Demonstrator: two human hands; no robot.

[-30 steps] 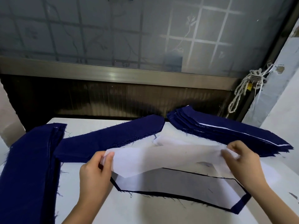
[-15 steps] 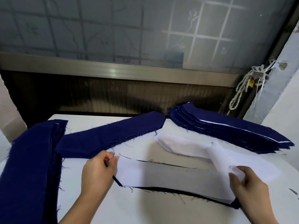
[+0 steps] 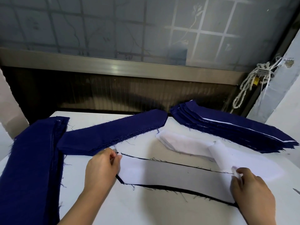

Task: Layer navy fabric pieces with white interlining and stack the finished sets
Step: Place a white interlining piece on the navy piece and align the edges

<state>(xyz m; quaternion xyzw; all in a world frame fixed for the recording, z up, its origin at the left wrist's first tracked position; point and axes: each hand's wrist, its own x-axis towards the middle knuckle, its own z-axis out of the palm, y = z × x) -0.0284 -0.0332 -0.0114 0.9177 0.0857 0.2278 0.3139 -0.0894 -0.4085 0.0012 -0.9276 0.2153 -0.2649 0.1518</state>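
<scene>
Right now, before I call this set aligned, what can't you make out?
Head view only.
- Navy piece: covered by the white interlining; only thin edges show.
- The set's right end: hidden under the right hand.
- Right hand's grip, pinching or pressing: unclear.
- Left navy stack: cut off by the bottom edge.
- Finished stack: layers too fine to count.

A garment workshop, at the stage where cut pieces are prepared. A white worktable (image 3: 146, 208) holds batches of identically cut navy fabric: a tall stack (image 3: 32, 159) left of the left hand (image 3: 101, 169), a second pile (image 3: 113, 133) just beyond it, and a layered stack (image 3: 227, 125) with white edges beyond the right hand (image 3: 250, 187). Loose white interlining pieces (image 3: 183, 143) lie between. Behind the table is a grimy frosted window (image 3: 113, 26) in a metal frame. Beside it a knotted rope (image 3: 246, 85) hangs from what may be a latch.
</scene>
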